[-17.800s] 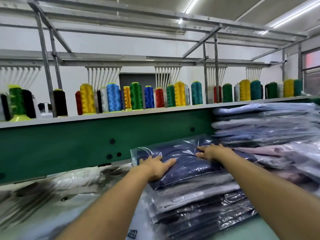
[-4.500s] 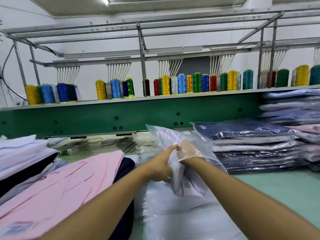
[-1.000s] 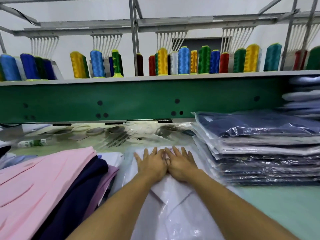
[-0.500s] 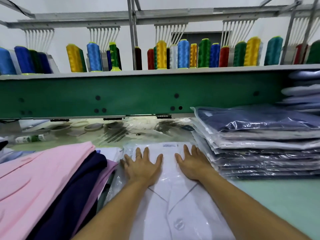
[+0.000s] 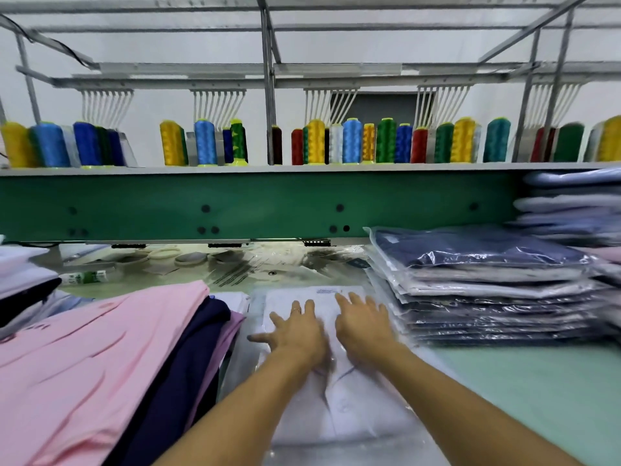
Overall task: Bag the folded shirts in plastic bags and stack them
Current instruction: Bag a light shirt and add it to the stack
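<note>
On bagged shirt (image 5: 353,415), hands (image 5: 297,334) (image 5: 361,326) flat

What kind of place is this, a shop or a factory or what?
Probably a garment workshop, at an embroidery machine: coloured thread cones stand above a green machine beam, bagged shirts are stacked on the right, and the left hand and right hand press a bagged white shirt.

A folded white shirt (image 5: 339,412) is lying flat inside a clear plastic bag (image 5: 256,326) on the green table (image 5: 537,391). Just to its right, a stack of bagged shirts (image 5: 487,297) is sitting with a navy bagged shirt (image 5: 470,252) on top. To its left, unbagged shirts are waiting in a pile, with a pink shirt (image 5: 100,348) lying uppermost.
</note>
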Tool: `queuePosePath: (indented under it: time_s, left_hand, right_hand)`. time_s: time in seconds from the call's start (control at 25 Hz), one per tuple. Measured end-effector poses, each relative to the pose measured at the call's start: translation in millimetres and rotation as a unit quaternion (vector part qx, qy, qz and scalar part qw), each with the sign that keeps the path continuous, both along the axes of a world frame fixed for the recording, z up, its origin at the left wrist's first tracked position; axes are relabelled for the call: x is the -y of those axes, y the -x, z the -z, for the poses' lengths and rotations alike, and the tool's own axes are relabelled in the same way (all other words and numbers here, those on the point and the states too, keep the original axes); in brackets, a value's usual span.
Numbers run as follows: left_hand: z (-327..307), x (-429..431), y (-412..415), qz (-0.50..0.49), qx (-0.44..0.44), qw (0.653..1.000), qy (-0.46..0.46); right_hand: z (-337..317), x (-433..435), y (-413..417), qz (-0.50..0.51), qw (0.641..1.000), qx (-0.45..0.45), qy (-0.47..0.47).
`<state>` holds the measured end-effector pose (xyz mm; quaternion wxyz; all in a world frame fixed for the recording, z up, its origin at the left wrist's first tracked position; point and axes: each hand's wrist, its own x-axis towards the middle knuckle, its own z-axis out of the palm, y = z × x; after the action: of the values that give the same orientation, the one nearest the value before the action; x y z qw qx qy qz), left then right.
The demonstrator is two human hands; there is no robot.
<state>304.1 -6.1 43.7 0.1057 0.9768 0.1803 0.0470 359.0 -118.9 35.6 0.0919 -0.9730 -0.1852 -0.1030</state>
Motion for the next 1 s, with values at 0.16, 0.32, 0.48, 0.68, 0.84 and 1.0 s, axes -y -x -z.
queuePosePath:
  time_s: [0.16, 0.32, 0.48, 0.68, 0.84, 1.0]
  left_hand:
    - [10.1, 14.7, 42.5, 0.002, 0.022, 1.0, 0.006]
    - [28.1, 11.1, 78.9, 0.007, 0.032, 0.999, 0.01]
    - [49.3, -4.6, 96.0, 0.035, 0.065, 0.997, 0.006]
    - [61.6, -15.4, 113.0, -0.033, 0.188, 0.982, 0.012]
    - [58.3, -17.4, 122.6, -0.066, 0.232, 0.968, 0.062]
    - [50.9, -28.6, 135.9, -0.033, 0.292, 0.931, 0.214]
  right_hand:
    - [3.4, -3.9, 46.7, -0.102, 0.991, -0.054, -0.068]
    - [16.7, 8.7, 82.6, -0.096, 0.989, -0.109, -0.027]
    - [24.2, 29.5, 96.3, -0.045, 0.989, -0.139, 0.028]
    - [35.1, 62.6, 108.5, 0.026, 0.994, -0.099, 0.028]
    - [38.9, 75.7, 115.6, 0.087, 0.994, -0.056, 0.014]
    - [38.9, 76.6, 121.9, 0.115, 0.992, 0.027, -0.044]
